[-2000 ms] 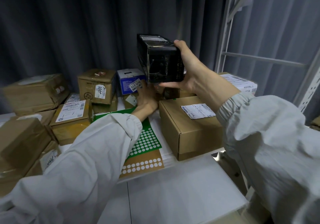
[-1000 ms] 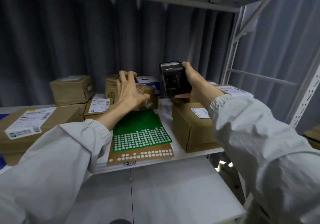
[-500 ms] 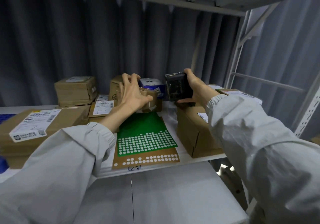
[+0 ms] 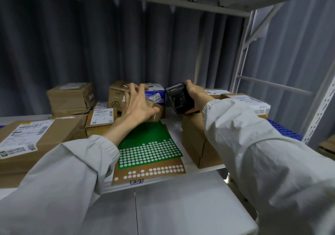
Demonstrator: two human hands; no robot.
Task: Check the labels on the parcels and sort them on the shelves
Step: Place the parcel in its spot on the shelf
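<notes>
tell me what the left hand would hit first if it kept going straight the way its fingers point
The left hand already rests on a small brown box. Going on toward the back, its fingertips would probably meet the blue and white box just behind first, though depth is hard to judge there.

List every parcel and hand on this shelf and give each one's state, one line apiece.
black parcel: tilted, gripped above the brown box.
right hand: holds the black parcel.
left hand: fingers spread over the small brown parcel.
small brown parcel: on the shelf, under the left hand.
blue box: upright, label facing front.
brown box: closed, at the shelf edge.
green dotted sheet: lying flat.
</notes>
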